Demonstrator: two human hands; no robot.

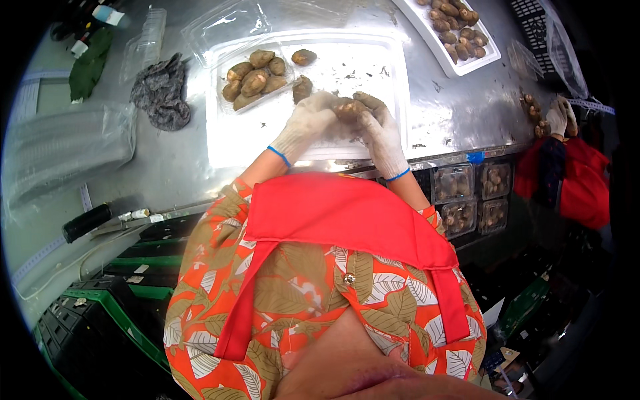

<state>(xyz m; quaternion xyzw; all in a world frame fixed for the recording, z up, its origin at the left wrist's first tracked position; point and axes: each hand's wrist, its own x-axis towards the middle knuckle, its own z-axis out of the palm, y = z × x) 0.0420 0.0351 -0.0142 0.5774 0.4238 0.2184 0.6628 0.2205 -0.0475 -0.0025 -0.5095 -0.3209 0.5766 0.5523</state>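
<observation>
Both my hands wear white cotton gloves with blue cuffs. My left hand and my right hand meet over a white tray and together grip one small brown tuber. A clear plastic punnet on the tray's left holds several brown tubers. Two loose tubers lie on the tray just beyond my fingers.
A grey rag lies left of the tray on the steel table. A second white tray of tubers sits far right. Another person's gloved hands work at the right edge. Filled punnets stack below the table; green crates stand lower left.
</observation>
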